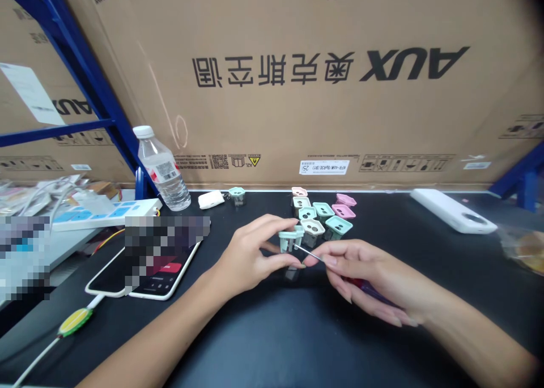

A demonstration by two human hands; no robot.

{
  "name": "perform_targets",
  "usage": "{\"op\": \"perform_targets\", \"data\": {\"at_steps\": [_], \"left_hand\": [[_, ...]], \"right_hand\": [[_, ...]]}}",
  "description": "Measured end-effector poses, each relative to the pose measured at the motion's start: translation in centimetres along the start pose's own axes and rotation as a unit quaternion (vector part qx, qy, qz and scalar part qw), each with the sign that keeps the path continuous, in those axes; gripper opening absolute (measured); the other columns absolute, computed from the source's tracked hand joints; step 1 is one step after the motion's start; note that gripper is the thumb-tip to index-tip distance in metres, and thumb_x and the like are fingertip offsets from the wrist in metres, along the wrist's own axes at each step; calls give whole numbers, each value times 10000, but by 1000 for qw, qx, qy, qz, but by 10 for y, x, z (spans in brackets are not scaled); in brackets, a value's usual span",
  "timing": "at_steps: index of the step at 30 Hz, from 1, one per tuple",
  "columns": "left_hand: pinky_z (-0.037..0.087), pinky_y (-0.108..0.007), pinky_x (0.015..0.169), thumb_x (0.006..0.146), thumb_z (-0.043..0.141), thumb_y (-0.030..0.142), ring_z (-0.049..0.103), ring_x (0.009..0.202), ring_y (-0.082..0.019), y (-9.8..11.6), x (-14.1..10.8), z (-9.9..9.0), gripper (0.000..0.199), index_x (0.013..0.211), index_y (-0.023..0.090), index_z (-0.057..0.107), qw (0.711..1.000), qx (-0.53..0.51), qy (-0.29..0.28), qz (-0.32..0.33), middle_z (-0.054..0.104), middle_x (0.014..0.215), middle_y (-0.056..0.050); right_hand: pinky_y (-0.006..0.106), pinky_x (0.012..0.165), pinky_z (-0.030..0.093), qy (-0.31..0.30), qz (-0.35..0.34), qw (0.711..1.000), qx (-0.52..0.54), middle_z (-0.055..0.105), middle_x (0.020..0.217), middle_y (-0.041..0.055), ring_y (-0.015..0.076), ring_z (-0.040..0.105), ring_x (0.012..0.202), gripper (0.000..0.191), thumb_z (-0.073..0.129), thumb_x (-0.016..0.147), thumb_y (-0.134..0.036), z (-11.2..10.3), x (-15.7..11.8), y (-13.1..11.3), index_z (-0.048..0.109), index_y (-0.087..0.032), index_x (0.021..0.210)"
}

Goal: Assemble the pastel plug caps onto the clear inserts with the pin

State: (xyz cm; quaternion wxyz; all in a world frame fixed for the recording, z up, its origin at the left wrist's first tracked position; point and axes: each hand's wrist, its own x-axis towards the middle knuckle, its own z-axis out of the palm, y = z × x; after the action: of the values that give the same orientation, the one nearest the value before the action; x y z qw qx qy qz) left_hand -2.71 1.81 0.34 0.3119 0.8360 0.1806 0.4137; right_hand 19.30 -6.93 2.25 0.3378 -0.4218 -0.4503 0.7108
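Observation:
Near the middle of the black table [255, 342], my left hand [255, 252] pinches a mint-green pencil sharpener [290, 238] between thumb and fingers. My right hand [365, 274] is wrapped round a screwdriver [374, 291] with a dark purple and red handle. Its thin metal shaft points left, and the tip meets the side of the green sharpener. Just behind my hands stands a group of several sharpeners in mint [339, 226], cream [313, 228] and pink [344, 210]. The lower part of the screwdriver handle is hidden in my palm.
Another mint sharpener [237, 194] stands by a small white case [211, 200]. To the left are a water bottle [164, 170], two phones [170, 274], a power strip [127, 211] and a cable. A white device [453, 210] lies at right. Large cartons [272, 116] stand behind.

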Motion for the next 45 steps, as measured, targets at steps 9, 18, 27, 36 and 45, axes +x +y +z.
{"op": "perform_targets", "data": {"at_steps": [9,18,27,36,45], "left_hand": [[658,-274,746,767,742,171,651,1016,-199,5,2,-1,638,1359,253,521,985,-130,-54,-99,546,1265,-74],[645,-236,721,821,691,198,630,920,-135,-2,-1,0,708,1459,241,386,999,-24,-22,-35,643,1214,-70],[632,-200,748,813,705,171,657,858,-96,-7,-2,-2,730,1461,229,374,996,60,8,68,662,1193,-61],[605,-229,780,837,685,175,678,809,-101,-6,-1,-4,582,1378,160,473,986,132,-2,104,672,1146,-86],[583,-252,793,889,617,184,682,879,-137,-8,-2,-3,461,1329,127,492,952,244,-24,183,702,1086,-100]], "right_hand": [[96,235,164,0,-12,1000,2,632,671,-10,-12,395,248,258,505,972,-340,-1,-4,-3,639,-143,1071],[75,233,182,4,-14,1000,13,626,667,-12,-11,405,256,236,501,976,-308,-1,-5,-3,638,-144,1079],[78,246,157,-7,-21,999,34,631,667,-6,-21,395,255,229,480,990,-272,-1,-4,-2,632,-136,1094],[93,251,123,-4,-20,1000,16,599,600,-20,-23,356,240,257,490,990,-313,-1,-2,-1,619,-124,1105],[100,250,123,24,-6,999,-25,604,657,-23,-23,354,253,260,496,978,-356,0,-1,1,626,-151,1071]]}}
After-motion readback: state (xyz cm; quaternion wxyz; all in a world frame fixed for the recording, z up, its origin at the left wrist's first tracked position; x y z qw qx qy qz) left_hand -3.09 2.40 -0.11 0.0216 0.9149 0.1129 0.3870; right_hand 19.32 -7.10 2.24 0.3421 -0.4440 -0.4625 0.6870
